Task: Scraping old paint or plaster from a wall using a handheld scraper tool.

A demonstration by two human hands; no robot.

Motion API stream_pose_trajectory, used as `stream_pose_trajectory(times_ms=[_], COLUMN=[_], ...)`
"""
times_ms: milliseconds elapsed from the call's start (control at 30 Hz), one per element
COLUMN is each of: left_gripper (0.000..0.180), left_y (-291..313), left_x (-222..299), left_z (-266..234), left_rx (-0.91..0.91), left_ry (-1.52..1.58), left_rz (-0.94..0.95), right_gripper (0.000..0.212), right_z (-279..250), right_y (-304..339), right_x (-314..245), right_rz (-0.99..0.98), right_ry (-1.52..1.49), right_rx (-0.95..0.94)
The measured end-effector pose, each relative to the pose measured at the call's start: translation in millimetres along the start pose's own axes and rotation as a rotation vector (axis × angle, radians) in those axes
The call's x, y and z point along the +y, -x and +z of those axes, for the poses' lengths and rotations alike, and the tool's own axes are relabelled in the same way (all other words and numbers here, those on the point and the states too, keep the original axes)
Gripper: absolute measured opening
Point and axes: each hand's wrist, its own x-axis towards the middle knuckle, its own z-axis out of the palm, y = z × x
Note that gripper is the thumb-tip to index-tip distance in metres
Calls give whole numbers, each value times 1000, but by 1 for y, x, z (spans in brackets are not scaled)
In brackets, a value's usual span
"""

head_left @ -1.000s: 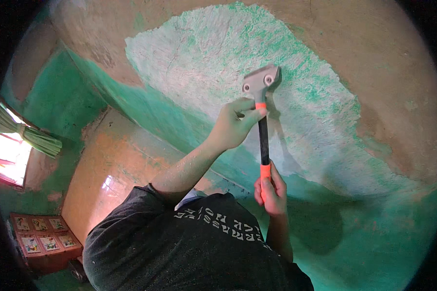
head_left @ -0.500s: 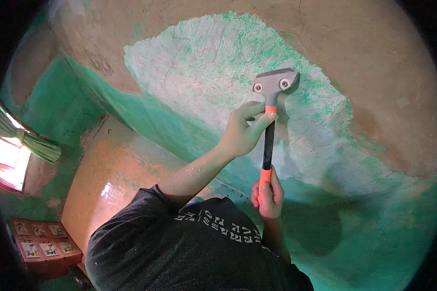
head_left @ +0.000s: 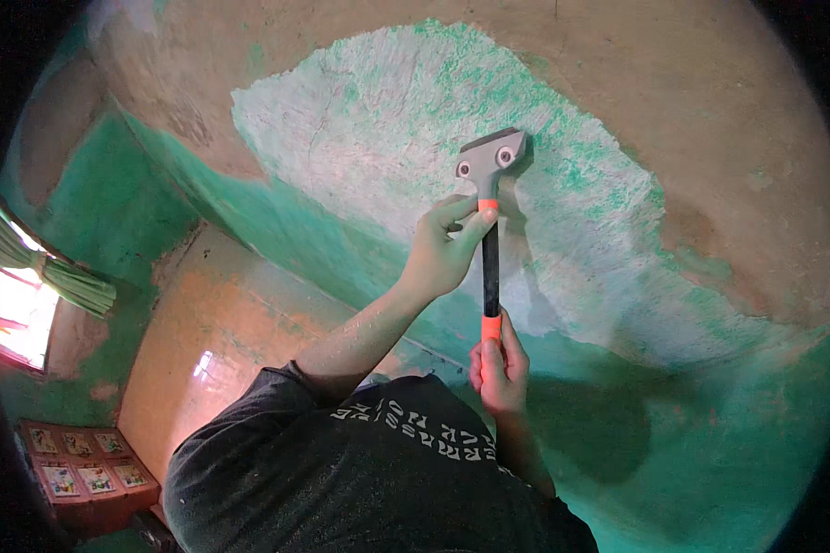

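Observation:
A long-handled wall scraper (head_left: 491, 263) stands nearly upright in front of the wall, its grey two-screw head at the top. My left hand (head_left: 444, 251) pinches the orange collar just below that head, thumb laid across it. Lower down, my right hand (head_left: 501, 370) is wrapped round the orange grip at the handle's end. The scraper's head lies over a pale, rough patch (head_left: 369, 120) of wall flecked with green; its blade edge appears against or very near the surface, though exact contact cannot be made out.
Brown bare plaster (head_left: 710, 111) surrounds the patch above and right; green paint (head_left: 729, 442) covers the wall below. At the left are a bright window (head_left: 23, 309) with a tied green curtain (head_left: 78, 284) and a reddish cabinet (head_left: 92, 475) with pictures on its front.
The scraper and both my hands have shifted left across the pale patch, the head rising very slightly. My grip on the handle is the same.

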Motion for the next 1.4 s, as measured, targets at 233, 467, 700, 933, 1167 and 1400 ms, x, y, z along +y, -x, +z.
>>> stream_pose_trajectory(times_ms=[233, 467, 700, 933, 1167, 1400], left_gripper=[32, 30, 28, 27, 26, 25], left_y=[16, 10, -6, 0, 1, -17], left_x=[-13, -5, -4, -3, -6, 1], left_z=[-9, -15, -31, -31, -40, -46], left_rx=[-18, -45, -116, -118, -140, -274], left_ry=[-8, 0, -77, 13, 20, 4], left_rz=[-96, -49, 51, -27, -33, 33], right_gripper=[56, 55, 55, 56, 56, 67], right_z=[6, 9, 23, 35, 63, 82], right_y=[13, 11, 6, 15, 13, 16], right_x=[10, 10, 2, 13, 0, 16], right_rz=[33, -8, 11, 45, 82, 75], right_ry=[6, 14, -35, -79, -44, -133], right_rx=[-45, -29, 3, 43, 122, 179])
